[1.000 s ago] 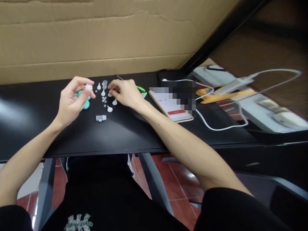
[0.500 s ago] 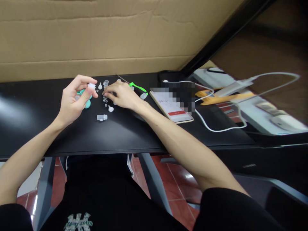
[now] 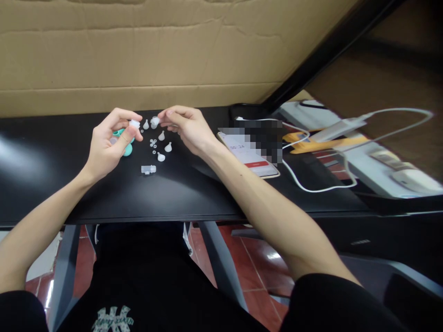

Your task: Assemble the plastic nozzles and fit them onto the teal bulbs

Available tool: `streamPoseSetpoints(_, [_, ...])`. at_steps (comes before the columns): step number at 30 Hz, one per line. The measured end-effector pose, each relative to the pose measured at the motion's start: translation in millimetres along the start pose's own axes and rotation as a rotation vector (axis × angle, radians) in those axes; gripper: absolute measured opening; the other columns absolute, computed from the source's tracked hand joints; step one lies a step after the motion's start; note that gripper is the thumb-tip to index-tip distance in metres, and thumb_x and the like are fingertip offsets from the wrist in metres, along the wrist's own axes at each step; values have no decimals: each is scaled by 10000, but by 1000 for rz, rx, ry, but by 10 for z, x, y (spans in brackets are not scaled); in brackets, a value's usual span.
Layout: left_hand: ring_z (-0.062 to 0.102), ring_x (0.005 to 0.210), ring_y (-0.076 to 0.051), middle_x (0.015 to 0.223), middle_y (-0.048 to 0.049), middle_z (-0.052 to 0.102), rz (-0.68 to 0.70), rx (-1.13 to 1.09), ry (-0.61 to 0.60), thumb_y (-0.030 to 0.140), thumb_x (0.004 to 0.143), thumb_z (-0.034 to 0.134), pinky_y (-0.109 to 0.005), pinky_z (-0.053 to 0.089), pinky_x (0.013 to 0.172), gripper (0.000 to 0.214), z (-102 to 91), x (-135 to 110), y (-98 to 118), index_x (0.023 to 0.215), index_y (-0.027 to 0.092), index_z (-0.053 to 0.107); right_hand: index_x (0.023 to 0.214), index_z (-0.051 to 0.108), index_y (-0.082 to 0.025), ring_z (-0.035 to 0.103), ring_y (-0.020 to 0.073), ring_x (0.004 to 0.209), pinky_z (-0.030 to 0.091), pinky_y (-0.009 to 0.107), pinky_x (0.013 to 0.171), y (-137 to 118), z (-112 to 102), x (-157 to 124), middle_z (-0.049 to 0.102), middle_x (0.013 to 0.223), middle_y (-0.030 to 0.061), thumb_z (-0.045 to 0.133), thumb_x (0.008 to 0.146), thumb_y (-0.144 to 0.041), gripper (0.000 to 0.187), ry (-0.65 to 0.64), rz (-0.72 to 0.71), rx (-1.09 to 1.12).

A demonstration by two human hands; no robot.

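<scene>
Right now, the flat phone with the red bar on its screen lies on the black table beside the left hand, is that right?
Not quite. In the head view the flat phone with the red bar on its screen lies on the black table beside the right hand, not the left hand, which pinches a small white plastic cap.

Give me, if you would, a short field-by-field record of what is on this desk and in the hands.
Surface: black desk, with a cardboard sheet behind it
Left hand: pinches a small white cap; a teal part is at the palm, held or resting I cannot tell
Right hand: pinches a small translucent piece, close to the cap
Loose parts: cone tips, tiny rings, clear tube piece
Right side: phone with its screen lit, white cable
</scene>
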State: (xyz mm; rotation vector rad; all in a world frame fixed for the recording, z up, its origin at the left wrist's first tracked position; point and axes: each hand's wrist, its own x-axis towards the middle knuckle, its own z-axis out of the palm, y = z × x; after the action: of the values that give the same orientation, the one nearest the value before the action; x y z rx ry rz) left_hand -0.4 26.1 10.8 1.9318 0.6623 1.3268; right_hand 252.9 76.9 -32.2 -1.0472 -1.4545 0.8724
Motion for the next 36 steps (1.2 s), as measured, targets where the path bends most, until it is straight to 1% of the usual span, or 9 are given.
streamPoseSetpoints(5, [697, 642, -139, 848, -42, 765, 2, 0, -1, 649, 1022, 790, -251, 458, 474, 438, 11, 2, 29, 1117, 227, 721, 1001, 805, -255, 762, 262, 1020, 582, 419, 958, 33, -19, -11, 853, 1091, 72, 593, 1081, -720, 517, -30, -135, -285])
streamPoseSetpoints(9, [714, 658, -151, 823, -40, 759, 1, 20, 7, 650, 1010, 808, -251, 469, 478, 439, 17, 1, 48, 1101, 228, 727, 1012, 807, -242, 737, 325, 1034, 516, 491, 1057, -6, 5, -30, 854, 1066, 105, 514, 1138, -552, 445, -227, -255, -729])
streamPoseSetpoints(12, [708, 655, -146, 816, -37, 758, -7, 31, 9, 646, 1005, 815, -245, 467, 478, 434, 19, -4, 53, 1090, 230, 727, 1086, 811, -220, 737, 322, 1037, 495, 486, 1079, -31, 34, -38, 847, 1098, 128, 464, 1152, -441, 417, -352, -299, -841])
streamPoseSetpoints(17, [686, 648, -134, 818, -32, 760, -26, 59, -11, 596, 1024, 800, -239, 455, 485, 380, 19, -7, 73, 1087, 230, 724, 1129, 818, -234, 742, 348, 1147, 492, 521, 1124, -78, 28, -63, 846, 1214, 138, 467, 1157, -431, 403, -307, -345, -821])
streamPoseSetpoints(22, [720, 717, -146, 776, -4, 719, -50, 155, -94, 439, 1037, 774, -228, 472, 538, 232, 45, -4, 94, 1081, 220, 715, 1211, 823, -278, 745, 312, 1169, 551, 477, 1069, -257, -24, -150, 839, 1223, 93, 522, 1139, -612, 456, -153, -372, -594])
streamPoseSetpoints(26, [682, 657, -126, 721, 52, 652, -88, 171, -113, 352, 1001, 791, -219, 464, 556, 220, 58, -10, 59, 1119, 225, 655, 1253, 819, -281, 747, 274, 1096, 595, 431, 963, -436, -14, -316, 827, 1192, 82, 594, 1085, -713, 516, -268, -450, -416])
streamPoseSetpoints(29, [650, 613, -117, 711, 67, 633, -142, 123, -159, 337, 982, 806, -215, 439, 543, 274, 65, -29, 33, 1102, 235, 582, 1242, 817, -291, 733, 287, 1163, 604, 456, 990, -474, 44, -445, 809, 1245, 92, 637, 1092, -641, 422, -338, -584, -426])
streamPoseSetpoints(33, [694, 670, -139, 836, 25, 678, -195, 41, -229, 362, 969, 821, -219, 418, 529, 357, 96, -72, 14, 1082, 253, 500, 1191, 811, -285, 731, 267, 1088, 609, 449, 949, -421, 134, -540, 787, 1225, 104, 565, 1155, -430, 288, -309, -763, -505])
streamPoseSetpoints(36, [620, 613, -118, 761, 57, 617, -223, 42, -281, 372, 992, 793, -224, 377, 526, 347, 127, -106, 16, 1093, 258, 482, 1111, 797, -270, 717, 264, 1002, 599, 432, 886, -409, 145, -561, 784, 1116, 102, 518, 1154, -337, 290, -289, -783, -612])
